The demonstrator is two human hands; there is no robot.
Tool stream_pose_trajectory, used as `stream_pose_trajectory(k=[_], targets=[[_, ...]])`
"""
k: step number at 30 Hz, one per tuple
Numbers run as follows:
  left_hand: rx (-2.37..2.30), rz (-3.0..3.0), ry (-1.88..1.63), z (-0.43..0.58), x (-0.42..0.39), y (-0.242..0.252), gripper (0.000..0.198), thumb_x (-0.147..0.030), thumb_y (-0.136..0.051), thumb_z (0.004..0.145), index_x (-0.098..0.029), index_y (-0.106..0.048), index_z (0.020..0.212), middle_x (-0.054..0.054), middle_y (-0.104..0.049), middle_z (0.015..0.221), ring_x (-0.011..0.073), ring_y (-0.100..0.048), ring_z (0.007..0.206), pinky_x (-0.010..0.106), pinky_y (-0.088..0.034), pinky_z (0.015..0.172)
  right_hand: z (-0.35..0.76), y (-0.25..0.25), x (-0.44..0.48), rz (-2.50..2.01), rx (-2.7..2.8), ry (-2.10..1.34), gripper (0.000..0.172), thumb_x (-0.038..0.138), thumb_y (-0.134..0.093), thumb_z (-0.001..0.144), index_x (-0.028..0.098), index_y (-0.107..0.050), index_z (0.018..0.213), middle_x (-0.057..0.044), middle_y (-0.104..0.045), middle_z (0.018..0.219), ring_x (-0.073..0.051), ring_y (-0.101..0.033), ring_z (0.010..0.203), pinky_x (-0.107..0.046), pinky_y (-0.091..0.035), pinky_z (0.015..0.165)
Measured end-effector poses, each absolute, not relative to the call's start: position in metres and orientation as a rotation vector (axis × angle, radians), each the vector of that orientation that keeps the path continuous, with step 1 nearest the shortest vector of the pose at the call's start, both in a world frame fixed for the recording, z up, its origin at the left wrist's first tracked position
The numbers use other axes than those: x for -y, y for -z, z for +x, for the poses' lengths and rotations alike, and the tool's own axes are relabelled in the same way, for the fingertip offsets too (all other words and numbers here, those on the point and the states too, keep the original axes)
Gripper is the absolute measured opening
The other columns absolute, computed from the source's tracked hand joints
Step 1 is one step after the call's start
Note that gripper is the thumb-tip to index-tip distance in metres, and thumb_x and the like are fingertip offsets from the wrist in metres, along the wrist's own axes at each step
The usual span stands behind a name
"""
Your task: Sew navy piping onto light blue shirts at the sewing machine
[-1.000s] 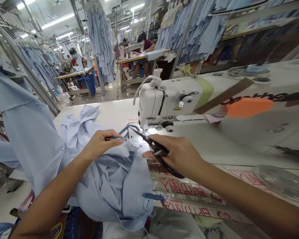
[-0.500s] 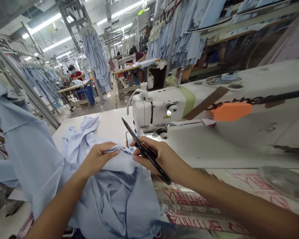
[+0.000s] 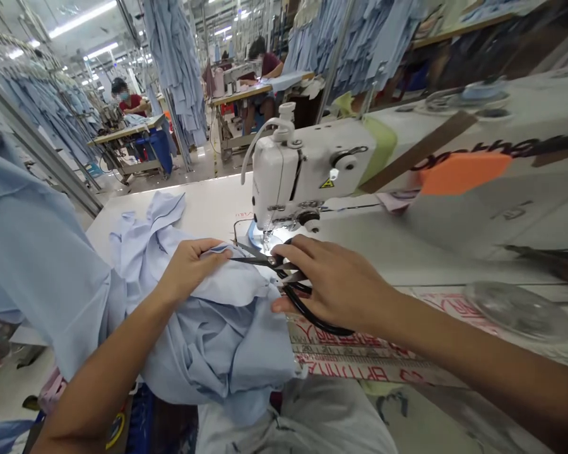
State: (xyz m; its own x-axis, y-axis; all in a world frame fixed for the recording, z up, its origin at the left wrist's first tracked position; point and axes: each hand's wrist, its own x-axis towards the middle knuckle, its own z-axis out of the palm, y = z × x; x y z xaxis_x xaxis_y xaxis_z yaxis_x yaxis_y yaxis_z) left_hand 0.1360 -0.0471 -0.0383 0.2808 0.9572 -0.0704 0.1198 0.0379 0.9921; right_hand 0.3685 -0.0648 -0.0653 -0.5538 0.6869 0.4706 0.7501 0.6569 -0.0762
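The left hand (image 3: 192,271) is pressing its fingers together on the light blue shirt (image 3: 218,340), while the right hand (image 3: 336,284) closes its fingers around the black scissors (image 3: 260,260).

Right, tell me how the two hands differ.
The left hand pinches a fold of light blue cloth, while the right hand holds black-handled scissors. The left hand's fingers curl over the cloth's edge; the right hand's spread across the scissors, whose blades point left. Both hands are bare and sit close together, in front of the sewing machine.
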Motion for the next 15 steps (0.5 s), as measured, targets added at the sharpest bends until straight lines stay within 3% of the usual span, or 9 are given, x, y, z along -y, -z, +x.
stream_pose_trajectory(k=[8,12,15], targets=[[-1.07,1.386,-0.79,0.141,0.044,0.035,0.02,-0.029,-0.072,0.06,-0.013,-0.066,0.071,-0.003,-0.057,0.059,0.0065,-0.047,0.05,0.015,-0.034,0.045,0.359,0.056,0.061,-1.094,2.447,0.377,0.049,0.058,-0.05,0.079,0.015,-0.057,0.102,-0.009,-0.06,0.085,-0.021,-0.055,0.068,-0.03,-0.03,0.053],[-1.075,1.328,-0.692,0.139,0.043,0.033,0.023,-0.032,-0.072,0.061,-0.012,-0.064,0.07,-0.002,-0.058,0.058,0.007,-0.048,0.048,0.016,-0.035,0.043,0.367,0.053,0.06,-1.086,2.509,0.53,0.021,0.032,-0.05,0.08,0.017,-0.06,0.092,-0.004,-0.063,0.072,-0.017,-0.053,0.055,-0.029,-0.022,0.047],[-1.077,1.344,-0.626,0.138,0.043,0.032,0.026,-0.036,-0.072,0.064,-0.013,-0.066,0.074,0.0,-0.061,0.061,0.008,-0.051,0.05,0.017,-0.038,0.044,0.377,0.053,0.066,-1.029,2.463,0.508,0.019,0.022,-0.045,0.078,0.018,-0.06,0.089,-0.002,-0.065,0.069,-0.016,-0.055,0.053,-0.029,-0.024,0.047]])
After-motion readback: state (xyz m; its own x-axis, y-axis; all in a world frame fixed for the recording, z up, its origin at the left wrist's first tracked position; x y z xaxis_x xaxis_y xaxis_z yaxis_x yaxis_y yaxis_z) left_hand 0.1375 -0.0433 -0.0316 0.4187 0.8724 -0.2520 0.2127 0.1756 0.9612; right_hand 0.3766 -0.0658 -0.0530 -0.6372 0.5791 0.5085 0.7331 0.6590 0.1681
